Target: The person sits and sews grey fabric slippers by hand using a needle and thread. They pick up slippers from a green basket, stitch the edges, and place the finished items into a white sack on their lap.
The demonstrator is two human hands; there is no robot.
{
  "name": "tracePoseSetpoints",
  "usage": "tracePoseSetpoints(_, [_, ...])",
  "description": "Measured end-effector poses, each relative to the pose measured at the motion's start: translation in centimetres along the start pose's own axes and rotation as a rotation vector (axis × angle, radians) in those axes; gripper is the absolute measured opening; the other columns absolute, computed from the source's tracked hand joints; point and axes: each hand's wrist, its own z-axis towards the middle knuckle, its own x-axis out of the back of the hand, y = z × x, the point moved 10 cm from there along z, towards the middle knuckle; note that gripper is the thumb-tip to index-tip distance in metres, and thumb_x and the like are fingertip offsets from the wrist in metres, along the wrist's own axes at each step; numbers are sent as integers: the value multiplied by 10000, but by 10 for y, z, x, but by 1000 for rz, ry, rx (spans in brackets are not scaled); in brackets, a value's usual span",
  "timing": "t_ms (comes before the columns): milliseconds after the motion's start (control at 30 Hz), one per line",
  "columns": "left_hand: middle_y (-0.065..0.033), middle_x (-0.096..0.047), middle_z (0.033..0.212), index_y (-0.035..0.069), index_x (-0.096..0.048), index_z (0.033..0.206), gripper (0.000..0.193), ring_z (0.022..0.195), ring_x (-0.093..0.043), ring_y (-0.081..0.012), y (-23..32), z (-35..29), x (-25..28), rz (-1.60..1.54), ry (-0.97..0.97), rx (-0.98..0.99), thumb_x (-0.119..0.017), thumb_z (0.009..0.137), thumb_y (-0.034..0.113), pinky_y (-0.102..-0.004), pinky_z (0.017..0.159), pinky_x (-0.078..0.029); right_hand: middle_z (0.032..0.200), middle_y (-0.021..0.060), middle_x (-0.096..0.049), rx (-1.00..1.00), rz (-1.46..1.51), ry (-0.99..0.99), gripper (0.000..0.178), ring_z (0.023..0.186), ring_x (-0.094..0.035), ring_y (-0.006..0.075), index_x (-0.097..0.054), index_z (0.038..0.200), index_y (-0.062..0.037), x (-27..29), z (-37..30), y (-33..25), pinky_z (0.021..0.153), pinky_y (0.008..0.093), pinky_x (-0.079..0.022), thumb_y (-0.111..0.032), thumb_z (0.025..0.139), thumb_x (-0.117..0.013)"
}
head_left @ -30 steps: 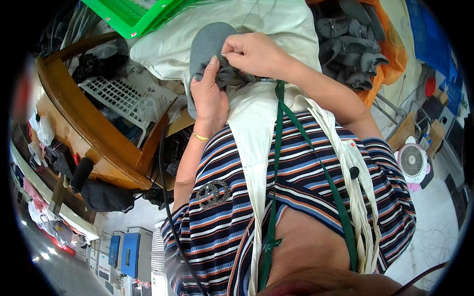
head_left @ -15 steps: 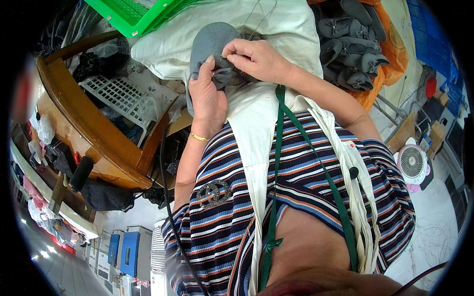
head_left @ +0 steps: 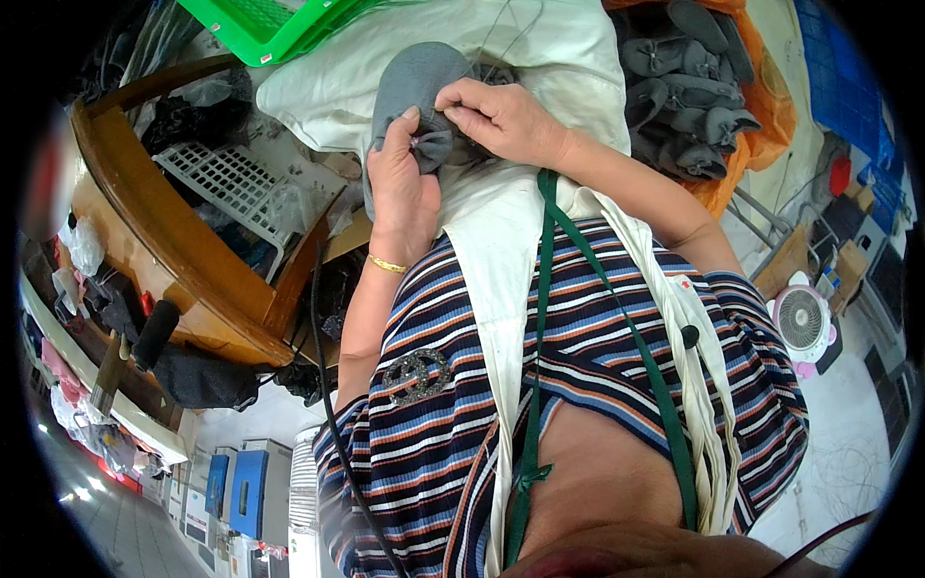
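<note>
Pale floor (head_left: 843, 453) shows around the person's right side, and to the left curves a big wooden table (head_left: 173, 250) with a white plastic rack (head_left: 226, 188) lying beside it. Across from me, a white cloth (head_left: 573, 87) spreads over the area before the person, who wears a striped top (head_left: 434, 318). Just right of the cloth sits an orange bag (head_left: 771, 130) packed with grey shoes (head_left: 674, 58); a green crate (head_left: 323, 29) touches the cloth's far left corner. Farther off to the right, a small pink-and-white fan (head_left: 802, 320) stands on the floor.

One grey shoe (head_left: 419, 77) is held up over the cloth. The left hand (head_left: 400, 183) grips its side, thumb pressed on top next to a little grey bow (head_left: 434, 149). The right hand (head_left: 511, 120) has its thumb and forefinger pinched narrow at the shoe; what they hold is too tiny to tell. Thin dark thread (head_left: 511, 43) loops beyond.
</note>
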Motion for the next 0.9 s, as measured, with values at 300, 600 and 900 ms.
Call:
tracePoseSetpoints(300, [-55, -662, 1024, 9, -629, 1068, 196, 911, -633, -159, -1, 4, 2, 3, -20, 21, -651, 903, 113, -321, 824, -518, 782, 119, -634, -30, 1, 46, 148, 670, -637, 268, -553, 1083, -61, -3, -1, 2, 621, 323, -496, -139, 958, -569])
tracePoseSetpoints(600, [-78, -679, 1034, -13, -629, 1100, 225, 912, -650, -156, -6, 0, -9, 111, -80, -118, -667, 904, 92, -298, 820, -516, 770, 154, -631, -185, 24, -16, 187, 688, -632, 310, -496, 1005, -39, 1, 18, 0, 627, 371, -490, -210, 961, -558])
tracePoseSetpoints(900, [-23, -672, 1041, 15, -655, 1083, 220, 905, -613, -111, -12, -9, -22, 217, -182, -137, -696, 868, 20, -253, 823, -482, 902, 72, -588, -3, -322, -6, 106, 827, -623, 284, -632, 959, -103, 21, 23, -22, 702, 377, -505, -189, 896, -627])
